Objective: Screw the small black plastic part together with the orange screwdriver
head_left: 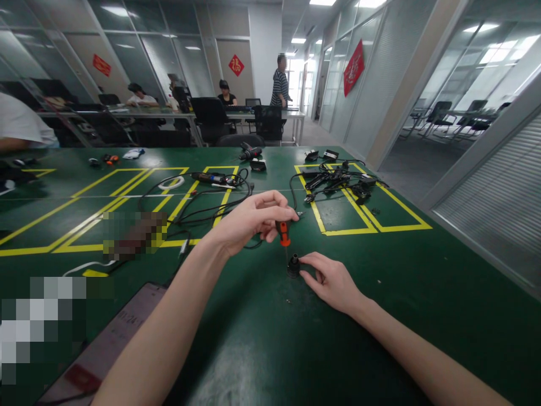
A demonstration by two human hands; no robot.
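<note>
My left hand (264, 217) is closed on the handle of a small red and black screwdriver (284, 232), held upright with its thin shaft pointing down. Below it, a small black round part (293, 266) stands on the green table (338, 349). The screwdriver's tip is at or beside the left side of this part; exact contact is too small to tell. My right hand (325, 276) pinches the part from the right between thumb and index finger.
A black power tool (207, 177) with looping cables lies left of centre. Black tools and cables (333, 179) lie at the right, a drill (249, 151) at the back. A tablet (114, 338) is at the lower left. Several people are beyond the table.
</note>
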